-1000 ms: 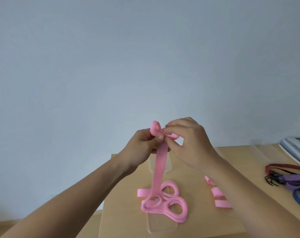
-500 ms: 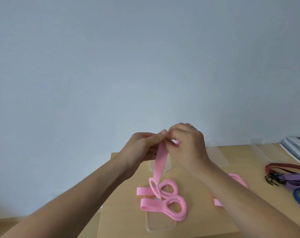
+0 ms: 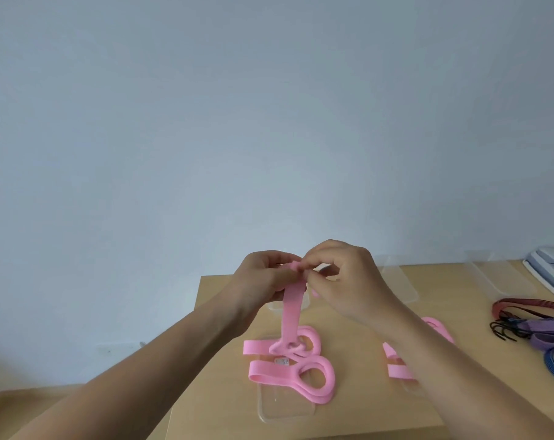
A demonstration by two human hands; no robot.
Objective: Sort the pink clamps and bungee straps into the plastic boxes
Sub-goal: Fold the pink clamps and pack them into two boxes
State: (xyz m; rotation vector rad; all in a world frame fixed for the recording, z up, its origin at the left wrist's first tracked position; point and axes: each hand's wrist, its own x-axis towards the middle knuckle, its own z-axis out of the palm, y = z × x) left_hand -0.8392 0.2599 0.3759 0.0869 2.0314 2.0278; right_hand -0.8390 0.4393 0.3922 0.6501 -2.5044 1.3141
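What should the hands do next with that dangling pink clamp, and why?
Probably lower the clamp into the clear box below: the left hand and right hand pinch its top, and its looped end hangs right over the pink clamps lying there.

A plain pale blue-grey wall fills most of the view, lit softly and evenly with no hard shadows. Below it stands a light wooden surface, with a wood-toned strip low at the left.
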